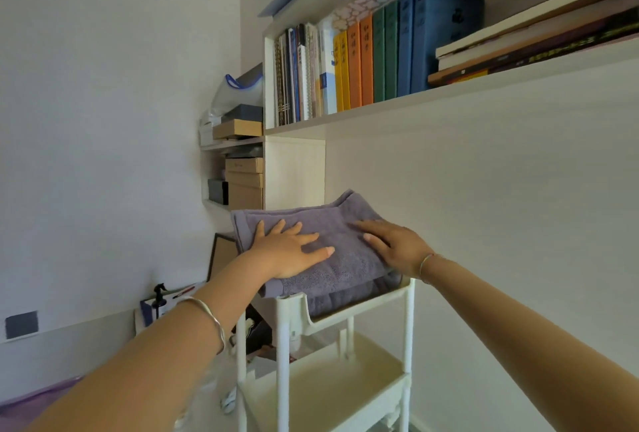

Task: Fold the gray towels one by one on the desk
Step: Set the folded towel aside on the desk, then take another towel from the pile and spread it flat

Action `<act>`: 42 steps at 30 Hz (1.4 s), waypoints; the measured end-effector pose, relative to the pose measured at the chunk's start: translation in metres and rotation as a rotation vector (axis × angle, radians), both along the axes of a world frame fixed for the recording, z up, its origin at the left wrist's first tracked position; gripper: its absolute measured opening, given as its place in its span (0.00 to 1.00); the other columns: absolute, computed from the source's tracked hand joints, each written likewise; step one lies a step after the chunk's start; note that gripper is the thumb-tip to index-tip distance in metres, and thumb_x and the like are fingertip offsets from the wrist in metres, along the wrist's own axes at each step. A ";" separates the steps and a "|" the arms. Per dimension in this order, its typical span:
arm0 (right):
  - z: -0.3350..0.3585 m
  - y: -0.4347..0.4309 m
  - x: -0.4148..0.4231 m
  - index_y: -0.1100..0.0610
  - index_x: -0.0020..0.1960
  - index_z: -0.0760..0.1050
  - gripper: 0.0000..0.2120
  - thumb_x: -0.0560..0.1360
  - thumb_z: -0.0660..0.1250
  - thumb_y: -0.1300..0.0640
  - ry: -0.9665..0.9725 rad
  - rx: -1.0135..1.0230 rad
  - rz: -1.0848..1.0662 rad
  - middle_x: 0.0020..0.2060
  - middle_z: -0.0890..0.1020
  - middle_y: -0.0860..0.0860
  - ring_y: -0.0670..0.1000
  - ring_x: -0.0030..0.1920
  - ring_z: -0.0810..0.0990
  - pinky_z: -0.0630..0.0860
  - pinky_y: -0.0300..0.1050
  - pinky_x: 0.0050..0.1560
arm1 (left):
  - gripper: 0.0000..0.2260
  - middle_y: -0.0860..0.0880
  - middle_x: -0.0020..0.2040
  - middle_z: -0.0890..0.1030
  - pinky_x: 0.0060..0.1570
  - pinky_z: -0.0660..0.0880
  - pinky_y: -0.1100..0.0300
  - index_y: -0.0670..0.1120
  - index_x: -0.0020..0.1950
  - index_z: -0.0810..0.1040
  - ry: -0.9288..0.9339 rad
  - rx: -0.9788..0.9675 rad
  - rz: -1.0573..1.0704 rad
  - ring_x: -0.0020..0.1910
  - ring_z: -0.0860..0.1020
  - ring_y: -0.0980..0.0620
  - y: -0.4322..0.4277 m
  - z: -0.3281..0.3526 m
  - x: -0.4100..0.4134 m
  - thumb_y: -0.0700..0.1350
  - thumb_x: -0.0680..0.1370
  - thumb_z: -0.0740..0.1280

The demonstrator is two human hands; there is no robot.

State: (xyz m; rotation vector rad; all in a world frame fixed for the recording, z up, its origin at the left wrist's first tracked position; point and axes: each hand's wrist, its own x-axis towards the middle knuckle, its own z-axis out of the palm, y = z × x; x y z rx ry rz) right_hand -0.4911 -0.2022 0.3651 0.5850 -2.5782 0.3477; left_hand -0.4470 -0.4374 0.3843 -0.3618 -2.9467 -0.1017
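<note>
A folded gray towel [332,220] lies on top of a stack of gray towels in the upper tray of a white cart [359,303]. My left hand [287,252] rests flat on the towel's left half with its fingers spread. My right hand [394,246] presses flat on the towel's right side, fingers straight and pointing left. Another gray towel [345,297] shows beneath the top one, partly hidden by the tray wall. No desk is in view.
The cart's lower tray [332,383] is below. A white wall shelf [415,100] with upright books is above the cart. Boxes [242,176] fill a small shelf behind, left. A dark spray bottle [159,297] stands low left.
</note>
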 end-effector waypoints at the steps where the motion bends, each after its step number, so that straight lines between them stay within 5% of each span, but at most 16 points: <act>1: -0.002 0.007 0.011 0.44 0.73 0.63 0.20 0.81 0.52 0.46 0.003 -0.077 -0.005 0.73 0.65 0.46 0.49 0.72 0.64 0.57 0.45 0.73 | 0.30 0.51 0.78 0.51 0.72 0.39 0.44 0.58 0.76 0.55 0.068 0.036 -0.009 0.77 0.48 0.47 0.000 0.000 0.005 0.69 0.77 0.47; 5: -0.010 0.034 0.059 0.45 0.74 0.59 0.22 0.81 0.54 0.46 0.017 -0.083 -0.104 0.75 0.60 0.46 0.49 0.73 0.62 0.57 0.43 0.72 | 0.28 0.49 0.76 0.61 0.71 0.58 0.50 0.52 0.76 0.59 0.300 0.176 -0.090 0.73 0.61 0.47 0.004 0.000 0.028 0.63 0.79 0.52; 9: -0.035 0.057 0.126 0.43 0.75 0.58 0.23 0.80 0.53 0.44 -0.015 0.067 -0.214 0.75 0.58 0.44 0.48 0.74 0.60 0.58 0.44 0.71 | 0.28 0.50 0.75 0.63 0.69 0.60 0.52 0.51 0.76 0.60 0.400 0.111 -0.248 0.73 0.61 0.47 0.023 -0.014 0.053 0.63 0.79 0.53; 14: -0.076 0.092 0.214 0.42 0.74 0.57 0.23 0.80 0.53 0.42 -0.078 0.007 -0.398 0.75 0.57 0.40 0.45 0.74 0.58 0.59 0.44 0.71 | 0.27 0.49 0.71 0.69 0.67 0.62 0.52 0.51 0.73 0.63 0.430 0.120 -0.448 0.71 0.64 0.47 0.077 -0.045 0.089 0.63 0.78 0.54; 21: -0.131 0.136 0.351 0.42 0.75 0.52 0.27 0.79 0.56 0.44 -0.144 -0.048 -0.686 0.75 0.58 0.43 0.48 0.74 0.60 0.61 0.47 0.72 | 0.30 0.48 0.73 0.66 0.69 0.60 0.53 0.50 0.77 0.54 0.201 0.203 -0.777 0.71 0.64 0.47 0.149 -0.110 0.164 0.62 0.79 0.53; 34: -0.239 0.156 0.676 0.46 0.74 0.58 0.29 0.77 0.65 0.54 -0.347 -0.296 -1.267 0.75 0.60 0.48 0.54 0.64 0.74 0.70 0.49 0.65 | 0.29 0.47 0.73 0.67 0.67 0.62 0.51 0.50 0.77 0.56 -0.121 0.001 -1.198 0.70 0.65 0.45 0.262 -0.256 0.363 0.62 0.79 0.55; 39: -0.273 0.170 0.774 0.47 0.74 0.59 0.28 0.77 0.65 0.54 -0.384 -0.312 -1.412 0.75 0.60 0.48 0.53 0.72 0.63 0.59 0.47 0.71 | 0.30 0.47 0.74 0.65 0.69 0.61 0.49 0.49 0.76 0.57 -0.153 -0.014 -1.301 0.71 0.64 0.45 0.303 -0.276 0.439 0.61 0.78 0.57; 42: -0.292 0.185 0.823 0.50 0.73 0.61 0.28 0.76 0.66 0.56 -0.402 -0.409 -1.432 0.75 0.59 0.50 0.53 0.74 0.60 0.61 0.49 0.72 | 0.30 0.47 0.73 0.67 0.67 0.63 0.50 0.48 0.76 0.57 -0.191 -0.017 -1.334 0.71 0.64 0.45 0.331 -0.290 0.483 0.61 0.78 0.58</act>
